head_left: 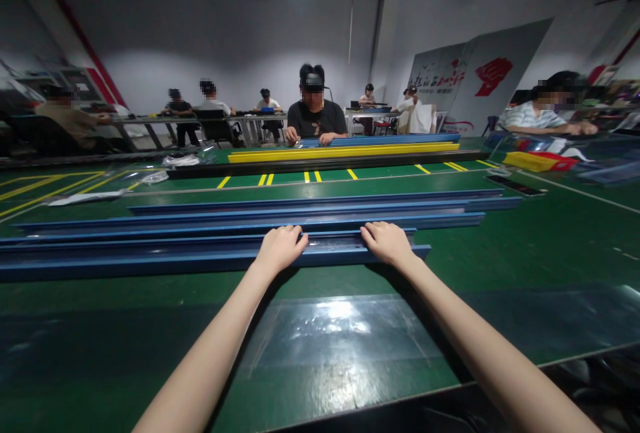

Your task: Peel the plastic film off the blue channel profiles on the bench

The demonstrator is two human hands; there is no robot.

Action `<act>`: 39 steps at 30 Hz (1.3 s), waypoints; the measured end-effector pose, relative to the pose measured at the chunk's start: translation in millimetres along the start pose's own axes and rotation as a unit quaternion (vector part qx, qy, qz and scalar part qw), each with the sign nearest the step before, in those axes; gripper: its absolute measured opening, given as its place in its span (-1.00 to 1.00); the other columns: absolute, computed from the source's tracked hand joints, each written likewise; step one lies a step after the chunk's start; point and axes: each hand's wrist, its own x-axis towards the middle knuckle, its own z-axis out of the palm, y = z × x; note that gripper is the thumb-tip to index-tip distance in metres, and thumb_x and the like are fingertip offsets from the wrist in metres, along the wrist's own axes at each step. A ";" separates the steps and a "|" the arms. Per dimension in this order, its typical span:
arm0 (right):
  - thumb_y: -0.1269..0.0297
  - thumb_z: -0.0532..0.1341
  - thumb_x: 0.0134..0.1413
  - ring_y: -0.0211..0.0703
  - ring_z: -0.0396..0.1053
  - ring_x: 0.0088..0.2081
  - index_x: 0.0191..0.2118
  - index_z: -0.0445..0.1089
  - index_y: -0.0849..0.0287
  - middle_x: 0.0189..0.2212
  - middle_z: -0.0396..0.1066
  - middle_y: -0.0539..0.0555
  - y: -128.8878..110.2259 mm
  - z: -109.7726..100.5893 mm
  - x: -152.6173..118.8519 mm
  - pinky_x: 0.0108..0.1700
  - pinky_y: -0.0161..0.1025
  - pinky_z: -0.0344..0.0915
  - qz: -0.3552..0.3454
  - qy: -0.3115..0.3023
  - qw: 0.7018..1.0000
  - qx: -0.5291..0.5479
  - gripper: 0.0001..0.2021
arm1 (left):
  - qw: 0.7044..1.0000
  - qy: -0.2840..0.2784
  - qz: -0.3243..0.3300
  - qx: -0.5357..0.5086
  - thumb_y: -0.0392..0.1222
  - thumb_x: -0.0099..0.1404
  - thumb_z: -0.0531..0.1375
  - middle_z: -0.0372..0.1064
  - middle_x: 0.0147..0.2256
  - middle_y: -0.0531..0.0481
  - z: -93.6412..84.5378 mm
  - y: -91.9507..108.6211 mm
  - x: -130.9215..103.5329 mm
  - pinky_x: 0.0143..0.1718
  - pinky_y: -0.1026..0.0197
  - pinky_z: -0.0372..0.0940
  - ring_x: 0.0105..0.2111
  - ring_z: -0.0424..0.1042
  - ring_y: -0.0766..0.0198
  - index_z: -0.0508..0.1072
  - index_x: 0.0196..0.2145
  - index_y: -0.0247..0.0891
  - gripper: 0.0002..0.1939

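Note:
A long blue channel strip (pixel 150 256) lies lengthwise on the green tabletop, closest to me. My left hand (pixel 281 247) rests over it right of its middle, fingers curled over the far side and thumb along the trough. Farther right, near the strip's right end, my right hand (pixel 388 242) grips it the same way. Fingertips of both hands are partly hidden behind the strip. Just beyond it, another blue strip (pixel 200 221) runs parallel, and a third blue strip (pixel 320 202) lies behind that one.
A clear plastic sheet (pixel 345 330) covers the green table (pixel 500 253) near me. Farther back are a black strip (pixel 330 165) and a yellow strip (pixel 345 152). A phone (pixel 515 185) and a yellow tray (pixel 531 161) sit right. A co-worker (pixel 317 116) faces me across the table.

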 end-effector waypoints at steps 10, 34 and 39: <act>0.03 -0.27 0.18 -0.17 0.36 -0.25 -0.30 0.33 0.13 -0.28 0.44 0.09 6.8 -2.6 14.4 -0.31 -0.30 0.07 -0.034 -0.077 0.996 0.037 -0.51 | 0.997 -0.023 0.050 -0.052 -0.02 0.31 -0.20 0.42 -0.21 -0.09 2.2 34.5 26.7 -0.29 0.17 0.23 -0.23 0.40 0.14 0.36 -0.23 -0.22 -0.59; 0.19 -0.20 0.20 -0.18 0.30 -0.20 -0.23 0.33 0.16 -0.26 0.40 0.09 9.1 1.6 6.5 -0.21 -0.29 0.05 -0.055 -0.034 0.997 0.039 -0.61 | 0.997 0.013 0.058 -0.041 -0.10 0.31 -0.18 0.39 -0.24 -0.12 12.4 40.1 23.1 -0.19 0.13 0.17 -0.23 0.35 0.14 0.35 -0.20 -0.27 -0.63; 0.19 -0.20 0.20 -0.19 0.30 -0.20 -0.22 0.33 0.17 -0.25 0.40 0.09 9.1 -0.4 7.2 -0.21 -0.30 0.04 -0.048 -0.049 0.997 0.041 -0.61 | 0.997 0.006 0.056 -0.056 -0.11 0.31 -0.19 0.38 -0.22 -0.14 11.9 40.2 23.0 -0.16 0.12 0.15 -0.20 0.33 0.13 0.35 -0.18 -0.28 -0.63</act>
